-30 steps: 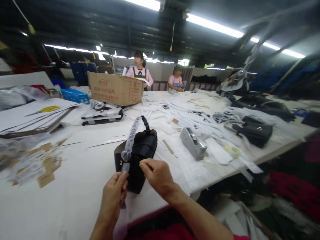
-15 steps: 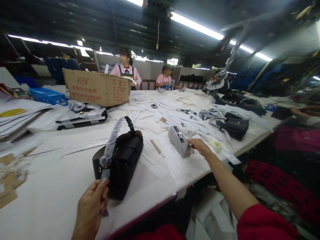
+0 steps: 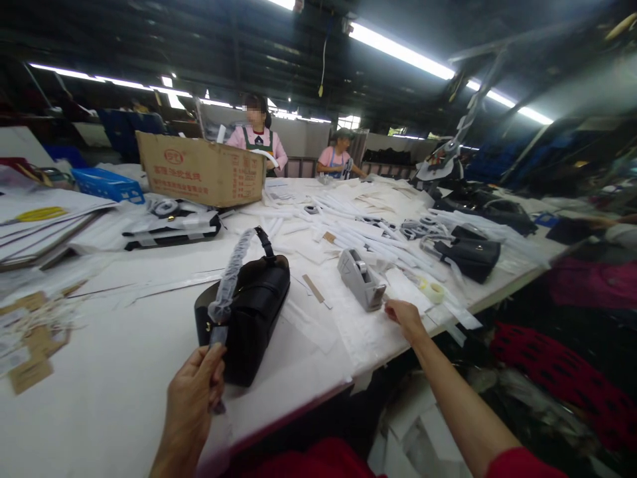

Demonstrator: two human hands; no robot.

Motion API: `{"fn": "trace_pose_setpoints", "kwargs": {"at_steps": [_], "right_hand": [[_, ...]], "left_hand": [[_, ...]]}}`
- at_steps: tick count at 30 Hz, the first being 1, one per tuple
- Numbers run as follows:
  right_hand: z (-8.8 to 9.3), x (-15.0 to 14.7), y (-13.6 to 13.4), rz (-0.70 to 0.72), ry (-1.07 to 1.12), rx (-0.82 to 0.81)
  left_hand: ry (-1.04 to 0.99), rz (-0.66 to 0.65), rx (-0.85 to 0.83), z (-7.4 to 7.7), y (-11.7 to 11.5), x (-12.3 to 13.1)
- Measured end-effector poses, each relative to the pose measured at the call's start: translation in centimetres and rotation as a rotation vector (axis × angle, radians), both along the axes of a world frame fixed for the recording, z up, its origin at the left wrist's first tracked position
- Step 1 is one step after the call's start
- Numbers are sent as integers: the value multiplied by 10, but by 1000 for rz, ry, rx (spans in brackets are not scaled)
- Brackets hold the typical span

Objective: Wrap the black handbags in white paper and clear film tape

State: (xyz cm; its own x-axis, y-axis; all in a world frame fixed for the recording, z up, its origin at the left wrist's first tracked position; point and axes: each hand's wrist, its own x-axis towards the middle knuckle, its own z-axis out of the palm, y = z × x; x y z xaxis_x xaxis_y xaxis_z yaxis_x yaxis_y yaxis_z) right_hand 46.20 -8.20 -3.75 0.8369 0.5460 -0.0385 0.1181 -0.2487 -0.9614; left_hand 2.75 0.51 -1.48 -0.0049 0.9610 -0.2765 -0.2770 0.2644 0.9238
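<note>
A black handbag (image 3: 256,302) stands on the table in front of me, its handle wrapped in crinkled clear plastic (image 3: 233,269). My left hand (image 3: 196,382) is closed, pinching the lower end of the handle strap (image 3: 217,336) between thumb and fingers. To the right of the bag sits a grey tape dispenser (image 3: 355,279). Just off its front edge my right hand (image 3: 405,317) is closed in a pinch on the tape end; the clear tape itself is hard to make out. A roll of tape (image 3: 432,291) lies beyond that hand.
A cardboard box (image 3: 199,169) and a blue basket (image 3: 107,186) stand at the back left. White strips (image 3: 358,222) are strewn across the table's middle. Another black bag (image 3: 470,255) lies at the right. Brown tags (image 3: 37,358) lie at left. Two co-workers stand across the table.
My right hand has drawn slightly back from the dispenser's front edge, toward me. My left hand still grips the strap. The whole view has shifted a little.
</note>
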Motion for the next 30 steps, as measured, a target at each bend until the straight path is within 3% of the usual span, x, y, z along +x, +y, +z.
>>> {"fn": "trace_pose_setpoints", "kwargs": {"at_steps": [3, 5, 10, 13, 15, 18, 25, 30], "right_hand": [[5, -19, -13, 65, 101, 25], [17, -49, -13, 233, 194, 53], [58, -179, 11, 879, 371, 62], [75, -256, 26, 1101, 404, 84], [77, -291, 38, 1080, 408, 85], [69, -316, 56, 940, 396, 59], [55, -327, 76, 806, 314, 0], [52, -320, 85, 856, 291, -89]], "left_hand": [[6, -2, 4, -3, -1, 0], [15, 4, 20, -5, -5, 1], [15, -12, 78, -7, -11, 4], [41, 10, 107, -4, -13, 2], [60, 7, 121, -4, -16, -1], [90, -19, 156, -6, -17, -5], [189, -45, 271, -10, -17, -15], [133, -64, 247, -11, -20, -16]]}}
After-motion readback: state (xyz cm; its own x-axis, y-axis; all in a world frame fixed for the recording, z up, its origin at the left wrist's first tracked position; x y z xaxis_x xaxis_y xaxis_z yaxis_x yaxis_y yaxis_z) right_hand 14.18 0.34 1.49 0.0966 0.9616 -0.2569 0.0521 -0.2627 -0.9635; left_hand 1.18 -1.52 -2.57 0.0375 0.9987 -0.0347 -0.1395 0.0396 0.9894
